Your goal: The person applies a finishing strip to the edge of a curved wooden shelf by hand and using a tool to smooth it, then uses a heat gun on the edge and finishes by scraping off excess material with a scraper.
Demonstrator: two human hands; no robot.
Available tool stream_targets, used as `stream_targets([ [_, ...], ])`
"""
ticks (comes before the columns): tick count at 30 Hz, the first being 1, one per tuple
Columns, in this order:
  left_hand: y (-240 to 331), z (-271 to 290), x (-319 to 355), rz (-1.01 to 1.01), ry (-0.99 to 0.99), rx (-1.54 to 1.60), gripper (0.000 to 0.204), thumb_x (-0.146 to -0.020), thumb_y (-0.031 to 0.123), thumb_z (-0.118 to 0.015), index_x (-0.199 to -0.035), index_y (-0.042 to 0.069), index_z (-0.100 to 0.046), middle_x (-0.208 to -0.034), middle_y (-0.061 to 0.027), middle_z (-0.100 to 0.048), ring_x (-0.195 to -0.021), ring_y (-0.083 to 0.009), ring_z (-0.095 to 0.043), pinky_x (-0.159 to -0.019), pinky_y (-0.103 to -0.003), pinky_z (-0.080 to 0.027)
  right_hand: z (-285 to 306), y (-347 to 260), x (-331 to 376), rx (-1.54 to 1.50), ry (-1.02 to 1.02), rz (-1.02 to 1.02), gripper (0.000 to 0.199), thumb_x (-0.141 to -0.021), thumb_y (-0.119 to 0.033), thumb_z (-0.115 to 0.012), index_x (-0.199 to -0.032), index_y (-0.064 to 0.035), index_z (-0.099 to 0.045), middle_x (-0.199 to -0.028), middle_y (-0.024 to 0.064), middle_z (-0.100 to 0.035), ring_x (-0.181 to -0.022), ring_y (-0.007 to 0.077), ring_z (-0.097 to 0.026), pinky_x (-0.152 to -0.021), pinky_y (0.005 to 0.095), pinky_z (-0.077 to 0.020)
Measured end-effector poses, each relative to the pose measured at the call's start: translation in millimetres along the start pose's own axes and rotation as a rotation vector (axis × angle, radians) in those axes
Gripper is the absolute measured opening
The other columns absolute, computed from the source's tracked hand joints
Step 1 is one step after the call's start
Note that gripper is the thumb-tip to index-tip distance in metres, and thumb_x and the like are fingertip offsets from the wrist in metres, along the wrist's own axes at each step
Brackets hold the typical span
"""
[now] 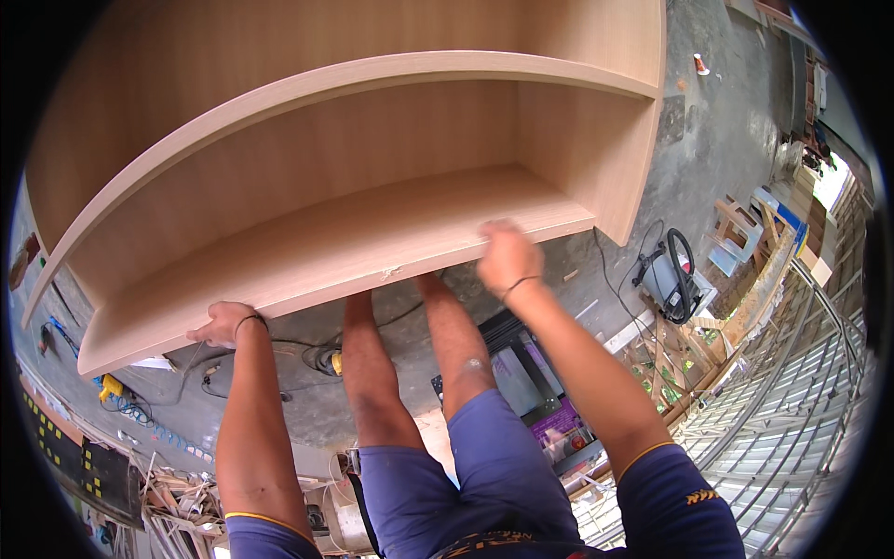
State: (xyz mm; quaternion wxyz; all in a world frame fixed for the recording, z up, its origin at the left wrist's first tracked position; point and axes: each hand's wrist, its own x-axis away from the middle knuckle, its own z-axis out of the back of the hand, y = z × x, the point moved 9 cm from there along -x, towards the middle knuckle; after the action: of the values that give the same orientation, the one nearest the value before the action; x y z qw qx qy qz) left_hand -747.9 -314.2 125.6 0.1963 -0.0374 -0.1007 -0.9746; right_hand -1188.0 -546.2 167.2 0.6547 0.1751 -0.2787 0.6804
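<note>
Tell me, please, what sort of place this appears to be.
Probably a furniture or woodworking workshop: a large wood-toned shelf unit fills the upper view, loose wood pieces lie heaped at lower left, and the grey floor looks bare and stained.

The lower compartment opens in front, capped by a shelf, while cables seemingly clutter the floor
</note>
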Motion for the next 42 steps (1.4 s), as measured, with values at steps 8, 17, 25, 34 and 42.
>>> stream_targets([
  [8, -0.6, -0.2, -2.2, -0.006, -0.014, 0.002, 0.065, -0.088, 0.016, -0.037, -0.149, 0.008, -0.015, -0.133, -0.0318, -0.038, -0.111, -0.0466, -0.053, -0.094, -0.055, -0.044, 49.4, 118.9, -32.7, 0.349, -0.116, -0.166, 0.035, -0.075, -0.007, -0.058, -0.109, -0.0074, -0.068, -0.110, 0.0188, -0.065, -0.098, 0.0361, -0.064, -0.084, 0.0435, -0.0522],
  [17, -0.9, -4.0, -8.3, -0.025, 0.002, -0.039, 0.065, -0.088, 0.016, -0.037, -0.149, 0.008, -0.015, -0.134, -0.0318, -0.039, -0.113, -0.0460, -0.051, -0.097, -0.054, -0.042, -38.2, -82.1, 12.4, 0.031, -0.169, 0.160, 0.031, -0.075, -0.009, -0.056, -0.103, -0.0070, -0.070, -0.111, 0.0172, -0.065, -0.107, 0.0328, -0.061, -0.093, 0.0420, -0.0491],
  [25, -1.5, -0.7, -3.9, 0.001, -0.003, -0.050, 0.065, -0.088, 0.016, -0.038, -0.149, 0.007, -0.015, -0.135, -0.0325, -0.039, -0.114, -0.0454, -0.051, -0.098, -0.054, -0.041, 51.7, 127.5, -29.4, 0.332, -0.057, -0.172, 0.024, -0.083, -0.010, -0.053, -0.103, -0.0068, -0.067, -0.099, 0.0193, -0.065, -0.091, 0.0372, -0.063, -0.078, 0.0457, -0.0523],
  [34, 3.7, 3.1, 1.5, 0.016, -0.002, -0.045, 0.065, -0.088, 0.017, -0.037, -0.149, 0.007, -0.016, -0.132, -0.0326, -0.042, -0.113, -0.0455, -0.051, -0.098, -0.053, -0.040, -29.8, -76.7, 19.0, -0.027, -0.167, 0.152, 0.030, -0.080, -0.011, -0.053, -0.105, -0.0102, -0.069, -0.099, 0.0181, -0.065, -0.097, 0.0369, -0.061, -0.085, 0.0452, -0.0505],
  [42, 4.8, 1.2, 1.0, -0.003, -0.009, -0.031, 0.065, -0.089, 0.018, -0.036, -0.149, 0.004, -0.017, -0.132, -0.0334, -0.043, -0.115, -0.0448, -0.050, -0.101, -0.051, -0.038, 46.2, 137.6, -44.3, 0.395, -0.213, -0.216, 0.036, -0.079, -0.007, -0.053, -0.111, -0.0127, -0.068, -0.100, 0.0187, -0.065, -0.094, 0.0380, -0.063, -0.084, 0.0453, -0.0512],
])
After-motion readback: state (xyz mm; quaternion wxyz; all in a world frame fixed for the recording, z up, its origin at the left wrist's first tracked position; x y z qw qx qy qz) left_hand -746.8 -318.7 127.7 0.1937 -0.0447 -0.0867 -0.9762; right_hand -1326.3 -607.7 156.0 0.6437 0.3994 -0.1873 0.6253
